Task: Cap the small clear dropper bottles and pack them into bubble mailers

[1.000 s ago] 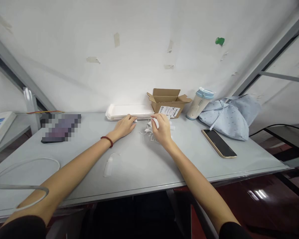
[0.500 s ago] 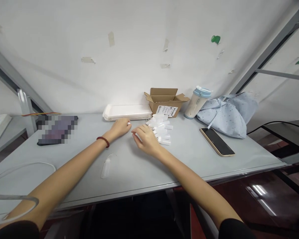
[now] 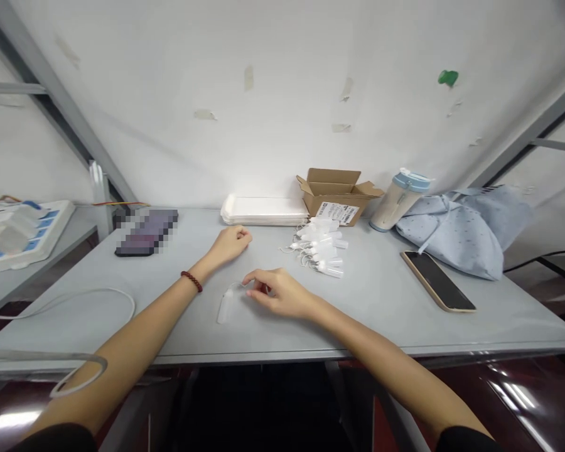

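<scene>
My right hand [image 3: 279,294] is low over the table, thumb and index finger curved with a gap between them. Their tips are at the string end of a small translucent plastic bottle [image 3: 225,307] that lies on the table; I cannot tell whether they touch it. Farther back, my left hand [image 3: 231,243] rests with its fingers curled closed, and what they hold, if anything, is hidden. A pile of similar small bottles [image 3: 322,245] with white tops and strings lies to the right, in front of an open cardboard box [image 3: 332,202].
A stack of white flat pieces [image 3: 266,210] lies against the wall. At the right stand a tumbler [image 3: 399,199], a pale blue cloth bag [image 3: 452,235] and a phone [image 3: 437,281]. Leftward are a dark, pixelated object [image 3: 145,233] and a white cable [image 3: 117,292].
My right hand has moved from beside the bottle pile toward me and left, to the single bottle's string. My left hand stays curled near the white stack. The view has shifted left.
</scene>
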A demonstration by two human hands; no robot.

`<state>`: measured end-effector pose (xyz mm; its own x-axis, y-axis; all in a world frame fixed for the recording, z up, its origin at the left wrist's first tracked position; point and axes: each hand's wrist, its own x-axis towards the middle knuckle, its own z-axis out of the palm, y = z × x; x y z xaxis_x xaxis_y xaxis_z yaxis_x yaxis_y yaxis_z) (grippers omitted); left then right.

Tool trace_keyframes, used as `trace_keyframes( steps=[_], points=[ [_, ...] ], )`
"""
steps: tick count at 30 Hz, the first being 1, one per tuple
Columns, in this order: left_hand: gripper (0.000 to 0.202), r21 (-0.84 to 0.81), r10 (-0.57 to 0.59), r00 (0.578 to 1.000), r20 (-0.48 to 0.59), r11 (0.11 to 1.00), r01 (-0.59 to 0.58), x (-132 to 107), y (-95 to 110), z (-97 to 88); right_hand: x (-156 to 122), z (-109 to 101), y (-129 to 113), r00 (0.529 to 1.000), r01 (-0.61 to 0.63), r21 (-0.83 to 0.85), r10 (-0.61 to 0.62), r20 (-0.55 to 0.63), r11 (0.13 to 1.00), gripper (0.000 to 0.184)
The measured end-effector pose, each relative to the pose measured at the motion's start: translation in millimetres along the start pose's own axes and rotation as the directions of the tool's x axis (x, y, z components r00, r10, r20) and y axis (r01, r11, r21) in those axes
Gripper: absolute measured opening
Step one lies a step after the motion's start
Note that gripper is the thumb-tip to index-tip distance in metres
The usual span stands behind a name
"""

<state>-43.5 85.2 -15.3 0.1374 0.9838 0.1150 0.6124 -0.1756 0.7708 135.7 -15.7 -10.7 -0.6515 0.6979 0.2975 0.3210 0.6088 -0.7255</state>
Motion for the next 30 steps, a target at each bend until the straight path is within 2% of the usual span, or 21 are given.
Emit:
trace_keyframes(
  steps=[5,9,15,19,22,24,27,30],
  points=[
    [0.014,-0.17,-0.053,0.998,-0.026,0.984,0.048,-1.8,4.0,9.2,-2.7,3.9,-7.0,0.987,0.057,-0.085,-0.043,0.156,0.995,0.035],
    [0.013,-0.237,-0.083,0.994,-0.073,0.969,0.064,-3.8,10.7,8.8,-2.8,14.5,-8.9,0.962,0.169,-0.256,-0.102,0.254,0.952,0.047],
    [0.013,-0.284,-0.097,0.988,-0.12,0.957,0.06,-7.0,17.5,5.6,-2.6,24.8,-10.2,0.948,0.252,-0.453,-0.124,0.293,0.855,0.05],
    [0.026,-0.394,-0.12,0.984,-0.135,0.917,0.057,-11.5,24.7,4.5,-4.2,23.1,-7.5,0.942,0.275,-0.489,-0.131,0.309,0.827,0.043],
    [0.029,-0.497,-0.126,0.986,-0.113,0.866,0.054,-14.8,31.0,2.5,-5.3,18.7,-3.1,0.944,0.303,-0.521,-0.179,0.276,0.798,0.035],
    [0.026,-0.561,-0.123,0.988,-0.093,0.826,0.05,-16.2,34.0,0.8,-5.4,13.8,0.4,0.949,0.313,-0.546,-0.232,0.214,0.777,0.032],
    [0.025,-0.645,-0.125,0.99,-0.063,0.763,0.055,-16.9,35.7,-1.5,-4.2,3.5,5.1,0.949,0.289,-0.568,-0.311,0.062,0.77,0.029],
    [0.029,-0.688,-0.138,0.99,-0.028,0.721,0.081,-16.5,34.8,-3.8,-2.3,-7.6,8.3,0.931,0.235,-0.527,-0.344,-0.12,0.817,0.021]
  ],
)
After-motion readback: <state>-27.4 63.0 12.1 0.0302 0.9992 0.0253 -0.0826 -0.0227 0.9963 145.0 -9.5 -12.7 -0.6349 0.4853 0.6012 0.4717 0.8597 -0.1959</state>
